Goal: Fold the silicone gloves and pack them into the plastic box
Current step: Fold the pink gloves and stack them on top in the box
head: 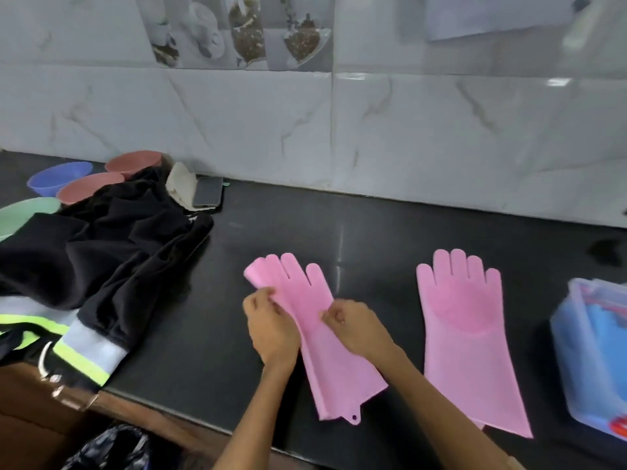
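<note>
Both hands' fingers pinch the left glove (314, 320) at mid-length, left hand (271, 329) and right hand (356, 329) on opposite edges, its long axis running away toward the wall.

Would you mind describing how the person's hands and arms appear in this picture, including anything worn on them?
Both arms come in bare from the bottom edge: no sleeves show up to where the frame cuts them off. The left hand and right hand wear no gloves, and no watch, bracelet or ring is visible. Fine detail such as the nails is too blurred to judge.

two pink gloves (312, 320) (464, 334) flat (countertop), plastic box (583, 361) right
</note>
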Action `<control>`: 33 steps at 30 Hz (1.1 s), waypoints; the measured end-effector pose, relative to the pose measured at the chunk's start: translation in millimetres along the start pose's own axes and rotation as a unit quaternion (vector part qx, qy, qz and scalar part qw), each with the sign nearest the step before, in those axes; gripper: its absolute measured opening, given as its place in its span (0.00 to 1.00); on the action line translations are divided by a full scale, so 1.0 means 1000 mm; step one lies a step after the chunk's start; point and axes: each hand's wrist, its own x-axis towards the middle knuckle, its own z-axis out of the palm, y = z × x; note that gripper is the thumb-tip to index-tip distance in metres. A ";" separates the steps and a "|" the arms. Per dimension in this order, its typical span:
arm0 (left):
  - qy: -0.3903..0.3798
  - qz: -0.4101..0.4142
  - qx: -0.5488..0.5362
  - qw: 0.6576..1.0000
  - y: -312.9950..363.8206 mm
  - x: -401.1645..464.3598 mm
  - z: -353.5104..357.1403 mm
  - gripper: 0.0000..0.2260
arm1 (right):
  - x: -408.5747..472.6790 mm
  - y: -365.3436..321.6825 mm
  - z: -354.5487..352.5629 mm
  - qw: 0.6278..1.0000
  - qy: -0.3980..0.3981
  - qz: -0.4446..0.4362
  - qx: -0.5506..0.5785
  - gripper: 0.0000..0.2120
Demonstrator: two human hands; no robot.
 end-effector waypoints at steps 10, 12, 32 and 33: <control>-0.055 -0.088 -0.116 0.988 -0.015 -0.007 -0.012 0.21 | 0.037 0.001 0.019 0.988 0.139 0.070 0.013 0.11; -0.075 -0.075 -0.125 0.986 -0.013 -0.005 -0.009 0.22 | 0.033 0.007 0.019 0.985 0.149 0.085 0.022 0.09; -0.240 -0.025 0.008 0.970 0.048 0.012 0.076 0.13 | 0.010 0.081 -0.046 0.956 0.229 0.170 0.075 0.11; -0.247 -0.028 0.014 0.969 0.047 0.009 0.075 0.15 | 0.011 0.080 -0.044 0.957 0.227 0.167 0.072 0.11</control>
